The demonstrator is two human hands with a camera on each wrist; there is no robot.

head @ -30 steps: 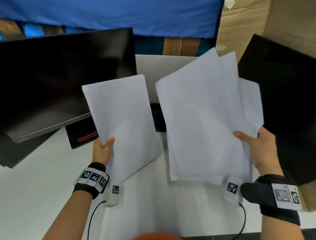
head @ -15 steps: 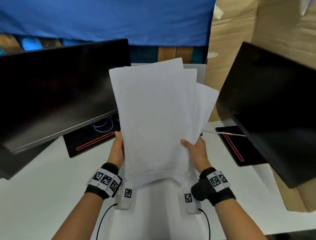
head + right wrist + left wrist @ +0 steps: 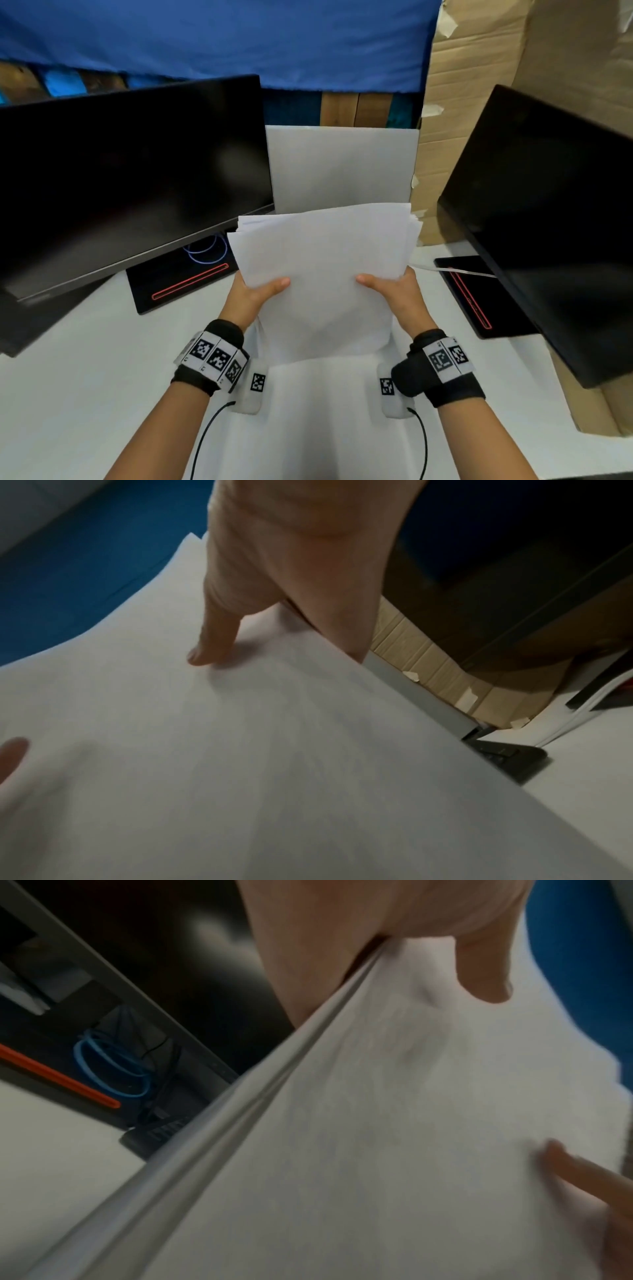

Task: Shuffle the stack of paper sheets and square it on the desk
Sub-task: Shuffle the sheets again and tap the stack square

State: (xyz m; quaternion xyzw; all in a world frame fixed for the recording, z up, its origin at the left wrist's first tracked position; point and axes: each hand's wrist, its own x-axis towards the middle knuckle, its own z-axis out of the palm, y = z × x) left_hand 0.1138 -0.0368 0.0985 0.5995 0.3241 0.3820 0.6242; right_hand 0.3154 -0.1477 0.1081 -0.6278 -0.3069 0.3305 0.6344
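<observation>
White paper sheets (image 3: pixel 322 274) sit gathered in one uneven stack between two hands above the pale surface (image 3: pixel 85 394), long axis running away from the person; the left hand (image 3: pixel 251 296) pinches the left edge, thumb on top, and the right hand (image 3: pixel 394 291) pinches the right edge likewise, both equally near; far corners fan out of line, so squaring likely means tipping the near short edge down onto the surface; no containers appear

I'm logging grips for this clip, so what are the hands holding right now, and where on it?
Both hold the paper stack: left hand pinches its left edge, right hand its right edge, thumbs on top.
</observation>
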